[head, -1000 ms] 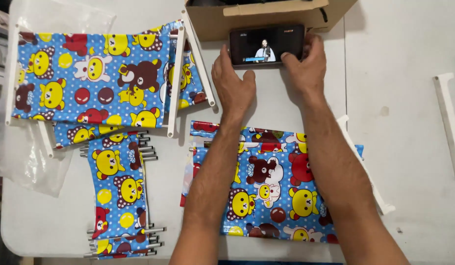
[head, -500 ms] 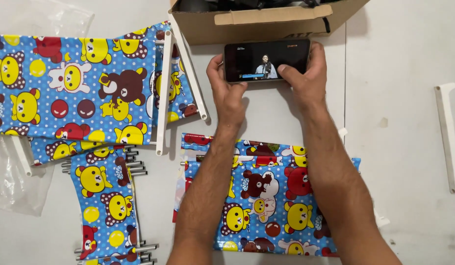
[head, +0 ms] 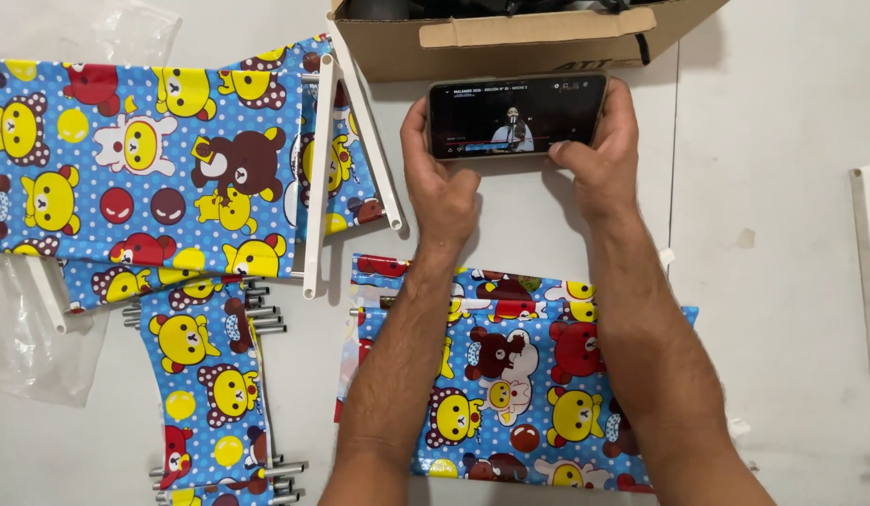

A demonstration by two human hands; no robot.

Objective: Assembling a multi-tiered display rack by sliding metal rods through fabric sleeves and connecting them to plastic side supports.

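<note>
Both my hands hold a black phone (head: 517, 116) sideways, its screen lit with a video. My left hand (head: 440, 178) grips its left end and my right hand (head: 599, 150) grips its right end, thumb near the bottom edge. The phone stands just in front of an open cardboard box (head: 538, 42) at the top. Under my forearms lies a blue cartoon-bear fabric panel (head: 524, 394).
A larger bear-print fabric panel (head: 144, 159) with white bars (head: 320, 178) lies at the left. A narrow fabric strip (head: 210, 384) with metal rods runs below it. Clear plastic wrap (head: 32, 347) sits at the far left, a white bar (head: 866, 272) at the right edge.
The view has shifted so phone and box sit lower and closer in the frame. My hands have stayed on the phone's two ends.
</note>
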